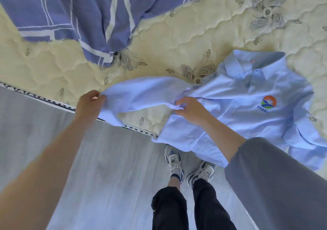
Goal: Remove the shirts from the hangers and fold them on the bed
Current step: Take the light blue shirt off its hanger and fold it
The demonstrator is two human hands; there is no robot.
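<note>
A light blue shirt (247, 109) with a round orange, blue and green chest logo lies face up on the cream quilted bed (168, 40), collar toward the far side. Its hem hangs over the bed's near edge. One sleeve (138, 95) stretches out to the left. My left hand (88, 104) pinches the cuff end of that sleeve just above the bed's edge. My right hand (191, 109) grips bunched fabric where the sleeve joins the body. No hanger is visible.
A blue duvet with white lines (76, 15) lies crumpled on the far left of the bed. The bed's patterned edge (53, 102) runs diagonally across the view. I stand on a pale grey floor (106, 168), my sneakers close to the bed.
</note>
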